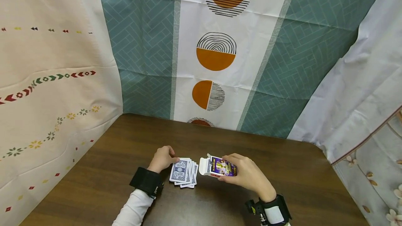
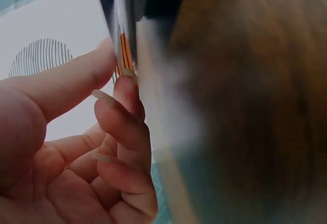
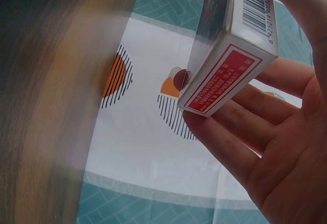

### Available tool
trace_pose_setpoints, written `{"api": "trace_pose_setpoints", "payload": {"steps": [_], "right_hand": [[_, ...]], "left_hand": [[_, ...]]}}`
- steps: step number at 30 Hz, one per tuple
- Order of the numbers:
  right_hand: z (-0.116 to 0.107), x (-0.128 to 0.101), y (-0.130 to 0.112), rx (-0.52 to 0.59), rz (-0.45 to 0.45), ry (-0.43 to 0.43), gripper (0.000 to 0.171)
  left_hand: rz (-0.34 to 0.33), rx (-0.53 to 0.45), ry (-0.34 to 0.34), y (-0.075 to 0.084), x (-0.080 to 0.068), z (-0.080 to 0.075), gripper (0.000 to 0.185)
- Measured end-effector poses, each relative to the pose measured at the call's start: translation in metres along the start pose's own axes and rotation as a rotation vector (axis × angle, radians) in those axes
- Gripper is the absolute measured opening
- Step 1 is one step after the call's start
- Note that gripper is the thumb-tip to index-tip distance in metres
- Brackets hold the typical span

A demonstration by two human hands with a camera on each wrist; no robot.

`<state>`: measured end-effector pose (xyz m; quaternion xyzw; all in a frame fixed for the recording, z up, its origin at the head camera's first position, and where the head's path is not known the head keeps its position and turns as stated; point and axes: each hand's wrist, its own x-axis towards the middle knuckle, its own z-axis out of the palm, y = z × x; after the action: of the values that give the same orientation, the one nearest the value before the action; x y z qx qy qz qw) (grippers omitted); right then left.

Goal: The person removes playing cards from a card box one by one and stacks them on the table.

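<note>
We hold the card box (image 1: 220, 167) in our right hand (image 1: 248, 175), fingers curled round it, flap open, just above the counter (image 1: 282, 170) near its front edge. Our left hand (image 1: 162, 158) seems to pinch the fanned cards (image 1: 183, 172) lying just beside the box.

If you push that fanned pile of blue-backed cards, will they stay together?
Probably not. The fanned pile of blue-backed cards already lies spread and loose, so a push would likely slide them apart on the smooth brown wooden table. They look thin, so probably light and bendy.
</note>
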<state>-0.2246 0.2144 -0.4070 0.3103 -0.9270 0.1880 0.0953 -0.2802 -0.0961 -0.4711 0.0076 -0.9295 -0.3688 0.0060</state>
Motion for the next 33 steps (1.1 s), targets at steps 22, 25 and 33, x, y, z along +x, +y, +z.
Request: {"api": "trace_pose_setpoints", "payload": {"steps": [22, 25, 33], "right_hand": [[0.001, 0.001, -0.002, -0.008, -0.030, 0.016, 0.063], [0.001, 0.001, -0.004, -0.001, -0.032, 0.014, 0.063], [0.001, 0.000, -0.004, 0.003, -0.037, 0.012, 0.062]], "left_hand": [[0.320, -0.174, -0.162, 0.093, -0.053, -0.002, 0.020], [0.285, -0.180, -0.167, 0.093, -0.056, 0.006, 0.023], [0.237, -0.361, -0.288, 0.087, -0.052, 0.016, 0.021]]}}
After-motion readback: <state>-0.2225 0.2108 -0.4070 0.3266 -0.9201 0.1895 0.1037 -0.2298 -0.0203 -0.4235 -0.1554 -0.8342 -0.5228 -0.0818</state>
